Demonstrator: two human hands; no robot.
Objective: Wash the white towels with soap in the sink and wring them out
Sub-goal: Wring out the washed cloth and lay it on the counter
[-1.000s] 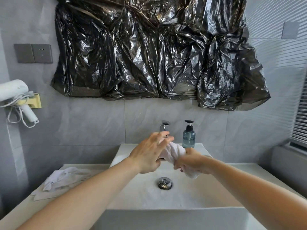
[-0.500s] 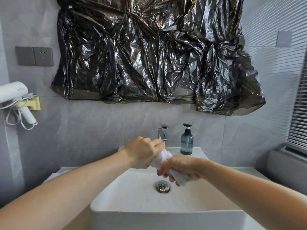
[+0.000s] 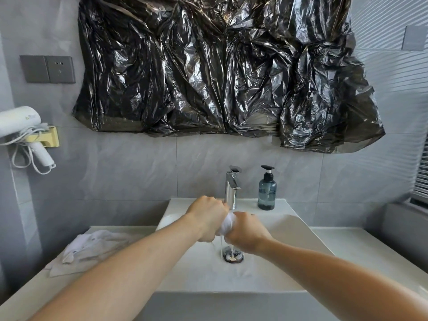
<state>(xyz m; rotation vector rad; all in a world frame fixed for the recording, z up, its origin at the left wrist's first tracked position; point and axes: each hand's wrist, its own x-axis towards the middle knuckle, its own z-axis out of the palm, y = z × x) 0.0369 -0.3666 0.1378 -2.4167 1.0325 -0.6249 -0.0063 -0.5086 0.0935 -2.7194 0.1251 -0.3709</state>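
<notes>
A single head-worn wide-angle view looks forward and slightly down from just in front of the sink (image 3: 298, 230), close enough that both forearms fill the bottom. It faces the tiled wall (image 3: 139, 172) squarely, bending straight lines near the edges.

Glossy chrome faucet (image 3: 232, 186), crinkled shiny black plastic sheet (image 3: 222, 68), smooth glazed sink (image 3: 298, 230), soft white cloth towel (image 3: 228, 224).

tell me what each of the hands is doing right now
Left hand: closed, gripping the white towel over the sink.
Right hand: closed, gripping the same towel.
</notes>
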